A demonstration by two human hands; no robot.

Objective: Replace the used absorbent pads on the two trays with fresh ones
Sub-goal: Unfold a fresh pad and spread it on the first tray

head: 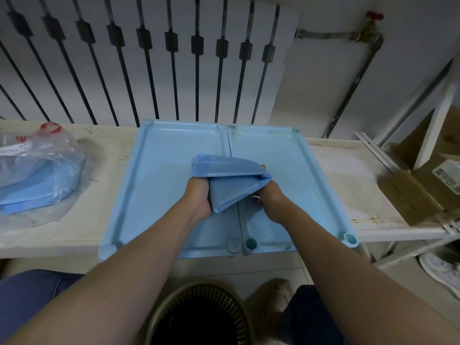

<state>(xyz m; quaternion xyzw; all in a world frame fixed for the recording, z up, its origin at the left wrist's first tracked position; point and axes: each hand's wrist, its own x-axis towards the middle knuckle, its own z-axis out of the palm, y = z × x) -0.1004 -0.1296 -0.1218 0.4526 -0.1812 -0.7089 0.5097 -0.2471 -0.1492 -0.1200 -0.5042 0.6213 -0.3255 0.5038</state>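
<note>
Two light blue trays sat side by side on the white counter (82,227), their long edges touching: the left tray (154,185) and the right tray (298,175). Over the seam between them, both hands held a folded blue absorbent pad (229,175) above the tray floors. The left grip (199,195) was closed around the pad's near left part, with the fingers wrapped under the folds. The right grip (271,197) was closed on the pad's right corner, thumb on the far side. At the left end of the counter, well apart from the trays, lay a clear plastic bag (49,155) with blue pads inside. On the floor near the person stood a brown mesh wastebasket (171,297). A cardboard box (410,197) sat at the right, and a radiator (159,58) stood behind the counter
</note>
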